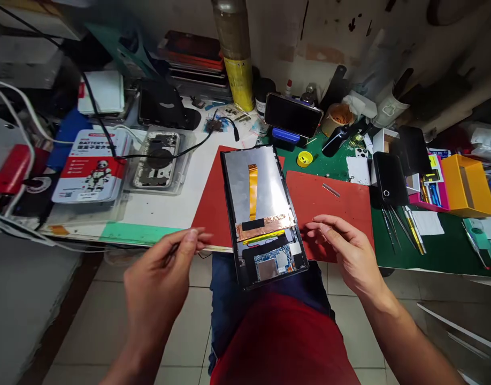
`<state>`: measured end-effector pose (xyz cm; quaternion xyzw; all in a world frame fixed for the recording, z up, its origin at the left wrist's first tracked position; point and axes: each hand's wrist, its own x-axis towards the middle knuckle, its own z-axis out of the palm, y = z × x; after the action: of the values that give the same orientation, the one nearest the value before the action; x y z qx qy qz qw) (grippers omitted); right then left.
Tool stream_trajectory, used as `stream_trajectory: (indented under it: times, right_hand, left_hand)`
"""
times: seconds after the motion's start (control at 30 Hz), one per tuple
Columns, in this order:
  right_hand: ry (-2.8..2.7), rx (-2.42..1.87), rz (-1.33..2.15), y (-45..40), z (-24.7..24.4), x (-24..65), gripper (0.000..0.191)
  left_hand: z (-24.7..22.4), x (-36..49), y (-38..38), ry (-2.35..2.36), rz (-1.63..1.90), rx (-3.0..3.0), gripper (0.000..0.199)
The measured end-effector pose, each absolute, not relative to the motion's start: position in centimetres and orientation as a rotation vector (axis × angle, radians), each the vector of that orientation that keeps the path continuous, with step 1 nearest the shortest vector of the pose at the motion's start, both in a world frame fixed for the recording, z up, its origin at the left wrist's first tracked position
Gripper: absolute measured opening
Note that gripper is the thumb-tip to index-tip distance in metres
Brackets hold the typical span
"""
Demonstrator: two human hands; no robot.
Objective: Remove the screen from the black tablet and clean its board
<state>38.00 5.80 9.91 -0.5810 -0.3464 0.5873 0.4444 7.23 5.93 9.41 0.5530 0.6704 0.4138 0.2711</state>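
Observation:
An opened tablet (265, 187) lies on the red mat (208, 214), its lower end jutting past the table's front edge. Its inside faces up: a silver panel, an orange flex cable (253, 192), copper tape (269, 226) and a blue circuit board (275, 262) near the bottom. My left hand (165, 267) hovers left of the tablet, thumb and fingertips pressed together; whatever may be between them is too small to name. To the right, my right hand (350, 248) is held apart from the tablet, thumb near the loosely bent fingers, with nothing visible in it.
A phone (293, 115) leans behind the tablet beside a yellow tin (305, 159). A thin metal strip (331, 190) lies on the red mat. Tweezers (390, 227) and a dark phone (390, 179) are at right. A battery box (92, 167) and a phone frame (157, 159) stand left.

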Motion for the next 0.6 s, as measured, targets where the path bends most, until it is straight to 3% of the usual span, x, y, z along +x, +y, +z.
stream_trajectory:
  times: [0.1, 0.2, 0.5, 0.6]
  right_hand:
    - [-0.938, -1.471, 1.477, 8.3, 9.8, 37.4, 0.033]
    - [-1.049, -1.453, 1.445, 11.2, 9.9, 36.2, 0.032]
    - [-1.079, -1.545, 1.508, 18.5, 10.2, 34.3, 0.008]
    - [-1.011, -1.592, 1.542, 19.6, 10.3, 34.1, 0.011]
  left_hand:
    - [8.7, 6.8, 6.9, 1.607, 1.167, 0.973, 0.043]
    - [7.8, 7.8, 7.8, 1.430, 1.163, 0.856, 0.060]
    - [6.9, 8.8, 9.2, 1.409, 1.119, 0.896, 0.064]
    - [6.3, 8.8, 9.9, 1.394, 1.080, 0.973, 0.061]
